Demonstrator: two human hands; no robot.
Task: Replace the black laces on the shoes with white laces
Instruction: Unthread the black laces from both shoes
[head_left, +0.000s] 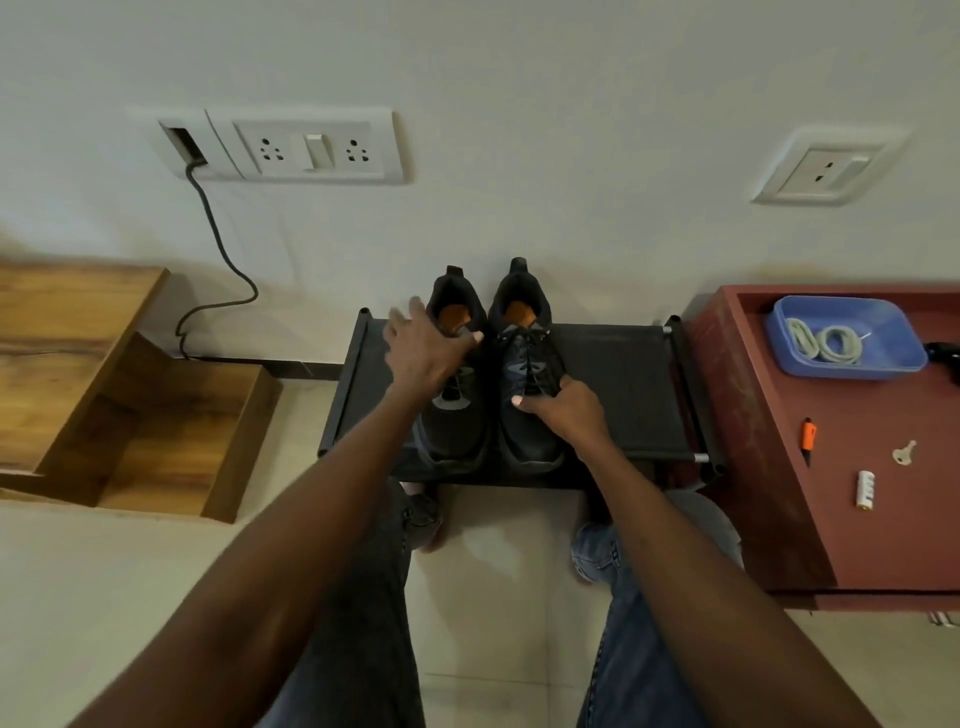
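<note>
From my feed, much of the left shoe (453, 415) is covered by the left hand (422, 349), which hovers or rests over its lacing with fingers spread and straight, its grip apart and holding nothing; I cannot tell whether it touches the shoe. The right hand (566, 408) lies on the right shoe (530, 395) below the black laces (531, 353), fingers curled toward the lace area; whether its grip is clamped on a lace I cannot tell, as the fingertips merge with dark material. Both shoes are matte black with orange insoles, standing side by side, toes toward me, on a low black fabric-topped shoe rack (613, 384) with tubular rails. The white laces (826, 344) lie coiled in a blue plastic tray (893, 358) on a worn red table (857, 493), cut off at the right edge. On it are also an orange-and-black tool (808, 436), a small key (904, 452) and a white battery (865, 488), its print unreadable.
</note>
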